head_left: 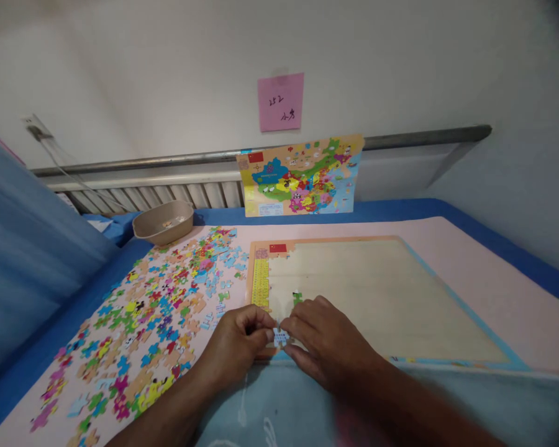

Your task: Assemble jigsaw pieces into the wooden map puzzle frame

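Note:
My left hand (242,338) and my right hand (328,338) meet over the lower left corner of a wooden puzzle board (354,292). Between their fingertips is a light blue puzzle piece (281,338) with small print on it, pinched from both sides. Just beyond my right fingers, a green puzzle piece (297,298) lies loose on the board. Joined pieces with a red flag (278,249) fill the board's upper left corner, and a yellow printed strip (260,282) runs down its left side. My right hand covers part of the lower board.
Many loose puzzle pieces (158,323) spread over the pink sheet at the left. Behind them stands a beige basin (164,222) with a few pieces inside. A printed map picture (302,177) hangs from the metal rail (423,135), below a pink note (281,102). A blue curtain (32,248) hangs at left.

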Demonstrator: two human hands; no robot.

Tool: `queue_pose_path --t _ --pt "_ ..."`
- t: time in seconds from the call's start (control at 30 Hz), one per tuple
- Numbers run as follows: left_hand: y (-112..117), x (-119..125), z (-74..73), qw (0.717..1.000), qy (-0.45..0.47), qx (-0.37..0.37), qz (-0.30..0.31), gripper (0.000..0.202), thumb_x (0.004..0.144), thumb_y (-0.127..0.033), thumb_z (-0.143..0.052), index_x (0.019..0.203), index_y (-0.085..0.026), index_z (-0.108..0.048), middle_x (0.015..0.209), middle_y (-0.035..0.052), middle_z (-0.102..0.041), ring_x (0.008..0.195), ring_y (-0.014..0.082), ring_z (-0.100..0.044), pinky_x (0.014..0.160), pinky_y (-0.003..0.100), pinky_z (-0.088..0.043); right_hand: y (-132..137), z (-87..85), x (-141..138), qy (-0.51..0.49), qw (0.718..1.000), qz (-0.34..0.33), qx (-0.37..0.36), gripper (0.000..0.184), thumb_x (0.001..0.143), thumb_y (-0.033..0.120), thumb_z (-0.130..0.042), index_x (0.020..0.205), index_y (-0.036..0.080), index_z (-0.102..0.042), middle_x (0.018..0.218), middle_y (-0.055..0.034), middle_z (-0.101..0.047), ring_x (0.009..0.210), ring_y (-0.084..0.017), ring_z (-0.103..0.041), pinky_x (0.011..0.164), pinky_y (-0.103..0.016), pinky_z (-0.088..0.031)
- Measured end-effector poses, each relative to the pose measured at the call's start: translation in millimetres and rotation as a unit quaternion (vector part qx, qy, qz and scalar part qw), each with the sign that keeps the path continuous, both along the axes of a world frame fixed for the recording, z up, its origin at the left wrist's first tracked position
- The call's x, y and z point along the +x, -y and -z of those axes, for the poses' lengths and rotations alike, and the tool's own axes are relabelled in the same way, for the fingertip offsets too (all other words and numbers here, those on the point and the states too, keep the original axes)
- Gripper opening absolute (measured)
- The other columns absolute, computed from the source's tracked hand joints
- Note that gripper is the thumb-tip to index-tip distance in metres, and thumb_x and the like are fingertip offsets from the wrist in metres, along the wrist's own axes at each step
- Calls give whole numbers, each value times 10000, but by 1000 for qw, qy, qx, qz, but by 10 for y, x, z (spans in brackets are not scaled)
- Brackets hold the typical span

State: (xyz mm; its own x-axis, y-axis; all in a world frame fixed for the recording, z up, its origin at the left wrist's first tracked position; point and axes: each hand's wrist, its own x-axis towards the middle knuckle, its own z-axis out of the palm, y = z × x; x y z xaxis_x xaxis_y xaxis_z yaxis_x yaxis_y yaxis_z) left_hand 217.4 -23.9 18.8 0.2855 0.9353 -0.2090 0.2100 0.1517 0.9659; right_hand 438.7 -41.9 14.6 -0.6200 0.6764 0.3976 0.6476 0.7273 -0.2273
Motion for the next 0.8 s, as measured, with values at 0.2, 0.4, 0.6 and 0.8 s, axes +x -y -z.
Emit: queue_pose_path --t 0.2,0.4,0.6,0.8 --pt "14 -31 -9 993 -74 82 -42 171 802 -345 -666 795 -190 -737 709 4 -669 663 151 -554 616 264 -393 -4 -28 38 8 1000 10 -1 132 918 168 -753 1032 182 -689 941 -40 -658 862 -237 -538 800 -395 -308" --pt "44 -59 0 967 -169 186 -29 176 868 -266 -573 795 -218 -727 726 -6 -673 696 165 -569 657 286 -391 -47 -29 92 41 998 26 -32 91 937 212 -764 982 196 -686 956 -49 -679 882 -243 -560 804 -397 -290" --pt "87 -52 -2 950 -226 214 28 194 909 -221 -560 811 -222 -727 804 8 -729 741 174 -617 708 293 -406 -52 -65 117 64 996 35 -56 58 958 201 -740 973 199 -684 965 -61 -687 905 -260 -569 800 -410 -275" --pt "99 -42 -22 947 -238 209 60 192 895 -166 -586 876 -229 -766 882 13 -783 829 203 -689 750 301 -427 -46 -62 124 61 997 31 -44 52 968 212 -728 980 203 -679 959 -61 -685 903 -263 -568 802 -411 -280"
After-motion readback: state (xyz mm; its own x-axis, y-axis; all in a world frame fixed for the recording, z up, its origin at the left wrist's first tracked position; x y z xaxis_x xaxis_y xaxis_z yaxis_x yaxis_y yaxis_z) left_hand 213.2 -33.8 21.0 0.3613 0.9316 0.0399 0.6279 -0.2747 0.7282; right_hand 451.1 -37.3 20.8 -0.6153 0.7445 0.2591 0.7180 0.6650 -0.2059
